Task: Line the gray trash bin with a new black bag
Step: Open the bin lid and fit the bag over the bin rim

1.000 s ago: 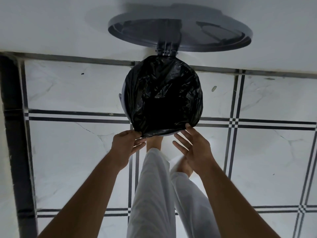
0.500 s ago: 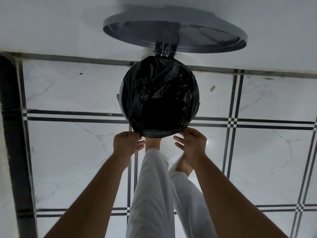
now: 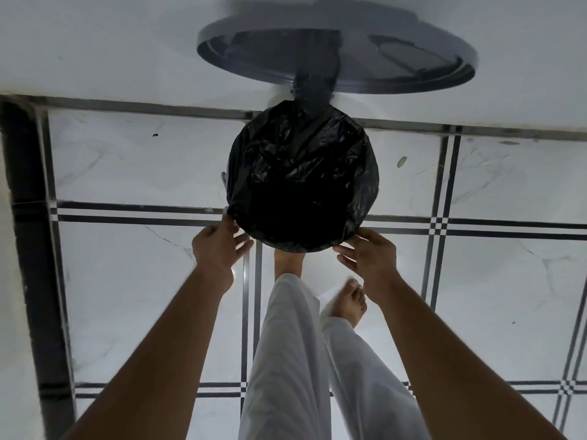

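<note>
The gray trash bin (image 3: 224,178) stands on the floor against the wall, and only a sliver of its side shows. Its round lid (image 3: 254,52) is flipped up against the wall. A crinkled black bag (image 3: 301,173) fills the opening and is folded over the rim all around. My left hand (image 3: 216,246) is at the near-left rim, thumb up along the bag's edge and fingers underneath. My right hand (image 3: 370,252) is at the near-right rim, thumb on top of the bag's edge and fingers below it.
White marble floor tiles with black stripe borders (image 3: 127,214) surround the bin. A white wall (image 3: 95,42) rises behind it and a dark strip (image 3: 35,249) runs down the left. My white trousers (image 3: 292,360) and bare feet (image 3: 347,301) are just in front of the bin.
Both hands have slid apart along the near rim, the left going left and the right going right. The bag's edge now sits lower and smoother over the rim.
</note>
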The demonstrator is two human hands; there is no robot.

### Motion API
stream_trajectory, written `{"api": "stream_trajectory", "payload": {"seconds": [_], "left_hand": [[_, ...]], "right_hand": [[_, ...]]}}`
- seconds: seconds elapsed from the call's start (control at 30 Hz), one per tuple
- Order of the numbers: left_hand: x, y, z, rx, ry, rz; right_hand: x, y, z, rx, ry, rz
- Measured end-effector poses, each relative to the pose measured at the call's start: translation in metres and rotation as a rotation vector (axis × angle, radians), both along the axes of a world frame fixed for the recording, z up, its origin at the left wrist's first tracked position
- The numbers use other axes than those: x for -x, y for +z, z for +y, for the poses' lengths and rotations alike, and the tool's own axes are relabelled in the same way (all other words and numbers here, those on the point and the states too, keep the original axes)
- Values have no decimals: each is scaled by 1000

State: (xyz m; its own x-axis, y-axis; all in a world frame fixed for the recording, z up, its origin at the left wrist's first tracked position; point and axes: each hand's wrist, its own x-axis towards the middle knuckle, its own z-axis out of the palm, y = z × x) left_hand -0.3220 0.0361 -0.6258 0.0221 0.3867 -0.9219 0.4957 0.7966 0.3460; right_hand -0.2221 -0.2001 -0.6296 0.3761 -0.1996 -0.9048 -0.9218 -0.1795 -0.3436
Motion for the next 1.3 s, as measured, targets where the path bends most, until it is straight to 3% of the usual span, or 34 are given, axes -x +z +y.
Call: {"api": "stream_trajectory", "payload": {"seconds": [0.3,0.57,0.83,0.93,1.03,1.13,1.3], "left_hand": [[-21,8,35,-224,-402,-29],[-24,-12,54,-227,-296,40],[-45,-30,67,-147,-356,210],[-53,-27,71,-317,-333,242],[-69,-8,57,-496,-460,99],[-79,2,36,-439,-692,21],[-102,-4,51,-289,-750,156]], "right_hand": [[-29,15,19,220,134,-209],[-39,3,35,246,173,-266],[-31,-3,28,312,181,-334],[-35,9,32,343,262,-443],[-42,15,40,278,343,-487],[-53,15,47,223,384,-446],[-73,10,47,221,389,-378]]}}
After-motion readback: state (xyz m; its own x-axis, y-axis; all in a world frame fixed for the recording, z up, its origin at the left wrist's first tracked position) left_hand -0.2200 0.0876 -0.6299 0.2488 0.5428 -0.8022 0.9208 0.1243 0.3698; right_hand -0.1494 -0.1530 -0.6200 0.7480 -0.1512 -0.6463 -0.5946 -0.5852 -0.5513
